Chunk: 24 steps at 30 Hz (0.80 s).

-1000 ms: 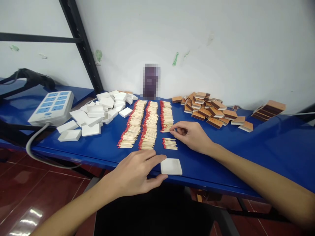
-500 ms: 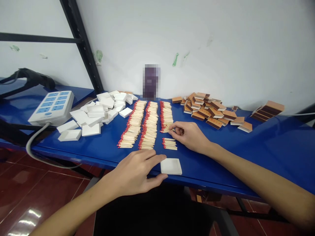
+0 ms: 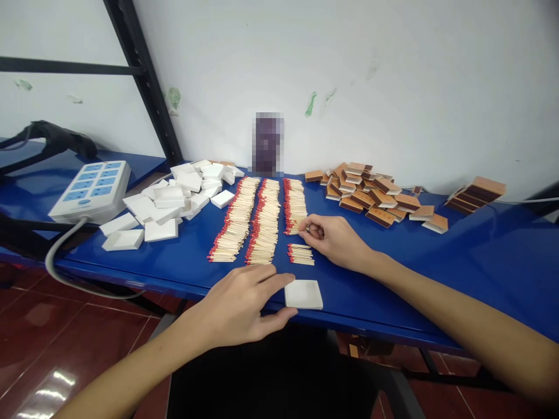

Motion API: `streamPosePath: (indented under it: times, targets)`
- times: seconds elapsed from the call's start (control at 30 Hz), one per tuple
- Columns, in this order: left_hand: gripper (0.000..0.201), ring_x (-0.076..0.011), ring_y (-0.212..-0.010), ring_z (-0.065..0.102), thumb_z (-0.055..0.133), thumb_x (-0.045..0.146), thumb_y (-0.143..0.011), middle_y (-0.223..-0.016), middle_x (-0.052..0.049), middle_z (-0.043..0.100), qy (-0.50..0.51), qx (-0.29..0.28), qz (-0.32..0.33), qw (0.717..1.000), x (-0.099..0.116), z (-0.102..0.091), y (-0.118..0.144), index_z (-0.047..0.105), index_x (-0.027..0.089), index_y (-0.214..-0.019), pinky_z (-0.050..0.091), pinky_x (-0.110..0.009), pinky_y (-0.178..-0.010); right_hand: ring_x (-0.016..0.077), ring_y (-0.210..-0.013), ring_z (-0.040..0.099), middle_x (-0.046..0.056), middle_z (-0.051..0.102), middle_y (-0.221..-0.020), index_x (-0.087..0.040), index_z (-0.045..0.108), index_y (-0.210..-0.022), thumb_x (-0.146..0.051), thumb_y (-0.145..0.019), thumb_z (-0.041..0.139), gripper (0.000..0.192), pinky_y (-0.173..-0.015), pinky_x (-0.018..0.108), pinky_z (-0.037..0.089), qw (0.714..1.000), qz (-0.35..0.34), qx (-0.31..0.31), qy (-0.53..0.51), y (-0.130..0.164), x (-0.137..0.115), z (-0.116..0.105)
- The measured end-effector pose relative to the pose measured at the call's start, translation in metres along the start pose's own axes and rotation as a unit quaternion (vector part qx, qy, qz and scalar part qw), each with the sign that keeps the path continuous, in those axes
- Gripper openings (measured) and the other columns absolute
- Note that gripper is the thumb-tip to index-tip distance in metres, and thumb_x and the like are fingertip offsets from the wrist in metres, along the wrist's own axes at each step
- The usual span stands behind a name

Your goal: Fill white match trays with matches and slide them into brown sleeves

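Three long rows of red-tipped matches (image 3: 264, 221) lie across a blue table (image 3: 458, 262). My right hand (image 3: 336, 240) rests at the near end of the right-hand row, its fingertips pinched on a few matches there. Just below it lies a small separate bunch of matches (image 3: 301, 254). An empty white inner tray (image 3: 303, 294) sits at the table's front edge. My left hand (image 3: 240, 308) lies flat beside it, thumb and forefinger touching the tray's left side.
A heap of white inner trays (image 3: 170, 201) is at the left, next to a white power strip (image 3: 92, 191) with its cable. Brown matchbox sleeves (image 3: 375, 195) are piled at the back right, with a small stack (image 3: 478, 194) further right. A black shelf post (image 3: 144, 81) stands behind.
My right hand has crept slightly left along the end of the right-hand row. The left hand and the tray have not moved.
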<state>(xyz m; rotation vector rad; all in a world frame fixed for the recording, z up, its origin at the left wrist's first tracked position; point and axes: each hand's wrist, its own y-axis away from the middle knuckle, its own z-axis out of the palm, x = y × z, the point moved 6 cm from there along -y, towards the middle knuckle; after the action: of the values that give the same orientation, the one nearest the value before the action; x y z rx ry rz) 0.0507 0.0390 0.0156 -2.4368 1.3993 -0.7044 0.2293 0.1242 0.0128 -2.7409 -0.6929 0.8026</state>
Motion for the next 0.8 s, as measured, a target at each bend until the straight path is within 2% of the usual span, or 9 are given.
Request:
streamPosePath:
  times: [0.33,0.8]
  targets:
    - [0.033,-0.0173,-0.069,0.060,0.059,0.032,-0.092,-0.084,-0.004,0.061,0.005,0.001,0.002,1.000,-0.0010,0.0001,0.0012,0.060,0.014,-0.120,0.048,-0.029,-0.061,0.0105,-0.049,0.041,-0.007,0.044,-0.056,-0.020,0.056,-0.087,-0.027,-0.091,0.052,0.009,-0.051,0.024,0.030,1.000,-0.002,-0.016,-0.001,0.0011,-0.0001,0.0021]
    - [0.033,-0.0175,-0.070,0.060,0.058,0.034,-0.093,-0.084,-0.004,0.061,0.001,-0.002,0.002,1.000,-0.0006,0.0010,0.0022,0.059,0.015,-0.120,0.049,-0.028,-0.061,0.0097,-0.050,0.035,-0.007,0.039,-0.057,-0.020,0.056,-0.089,-0.033,-0.095,0.050,0.015,-0.052,0.024,0.030,0.997,-0.021,-0.051,-0.047,0.0078,-0.0016,0.0004]
